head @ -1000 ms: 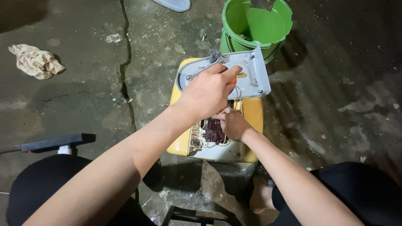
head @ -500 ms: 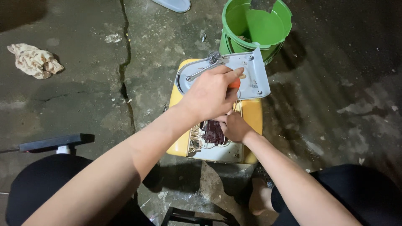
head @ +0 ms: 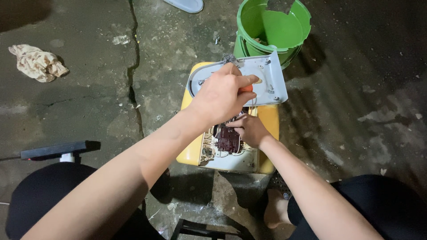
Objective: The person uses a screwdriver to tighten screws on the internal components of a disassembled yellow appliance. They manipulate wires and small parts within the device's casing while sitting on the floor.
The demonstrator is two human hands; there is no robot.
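Mid-frame, the left hand [head: 220,95] grips an orange-handled tool [head: 246,88] over the opened yellow plastic appliance [head: 268,122]; right hand [head: 250,130] fingers pinch its dark red inner component [head: 228,139], loosening underway; steadiness needed next

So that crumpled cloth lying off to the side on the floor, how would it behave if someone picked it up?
The cloth would probably go floppy and drape, since it lies in soft, bunched folds on the concrete floor. It likely weighs little for its size, as thin fabric. It seems unlikely to roll or slide if pushed; it would more probably bunch up and drag on the rough surface.
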